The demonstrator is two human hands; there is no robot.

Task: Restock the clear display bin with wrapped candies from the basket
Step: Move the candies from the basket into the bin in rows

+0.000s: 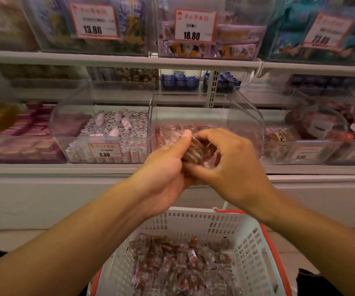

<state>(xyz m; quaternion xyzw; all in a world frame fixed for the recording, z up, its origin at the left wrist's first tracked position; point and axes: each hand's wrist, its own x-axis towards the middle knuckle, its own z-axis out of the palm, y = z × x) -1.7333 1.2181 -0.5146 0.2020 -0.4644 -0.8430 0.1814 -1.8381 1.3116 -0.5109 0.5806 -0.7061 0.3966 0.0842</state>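
- Head view: our left hand [168,167] and right hand [232,165] cup together a handful of brown candies in clear crinkly wrappers [195,151], fingers of both curled round the bunch, held just in front of the clear plastic display bin with curved side walls [247,116].
- Bin looks thinly stocked; a shallow layer of the same red-and-brown candies shows inside.
- White perforated plastic basket with red rim [219,223] sits below our arms, still holding plenty of candies.
- Doing it well, we judge: lift the handful over the bin's front lip, open both hands low inside so nothing spills into the neighbouring bin of pale wrapped sweets [116,124].
- Readable price tags: 13.80 [92,29], 18.80 [192,35], 9.80 [104,154]; other print too blurred.
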